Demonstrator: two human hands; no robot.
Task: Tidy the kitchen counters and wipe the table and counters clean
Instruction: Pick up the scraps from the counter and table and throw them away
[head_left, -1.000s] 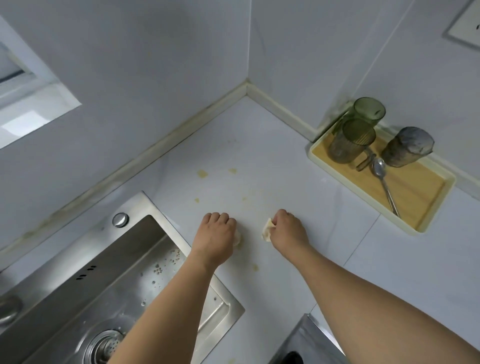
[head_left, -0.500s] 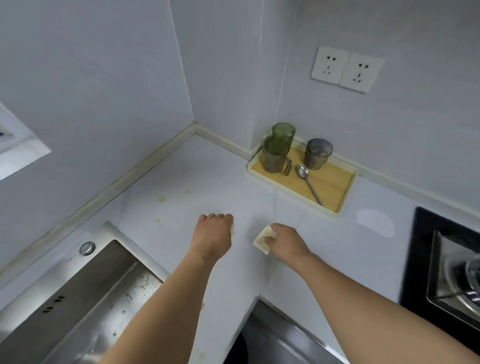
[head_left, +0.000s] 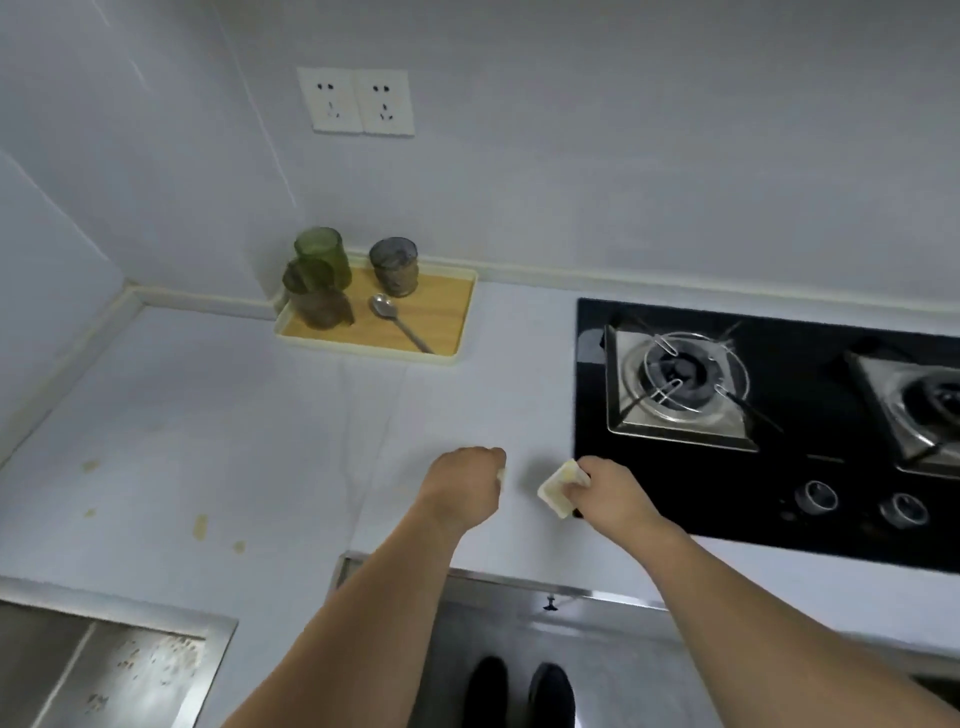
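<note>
In the head view, a pale folded wipe (head_left: 558, 488) is pinched in the right hand (head_left: 608, 496); a scrap is barely seen in the curled left hand (head_left: 465, 486). Yellow stains (head_left: 200, 526) left of it should be scrubbed firmly

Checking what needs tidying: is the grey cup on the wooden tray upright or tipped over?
Upright. The grey cup stands on its base at the back of the tray, its round mouth facing up.

Two bare, sleeveless forearms, left hand (head_left: 464, 480) and right hand (head_left: 608, 493); black shoes (head_left: 519, 693) below.
</note>
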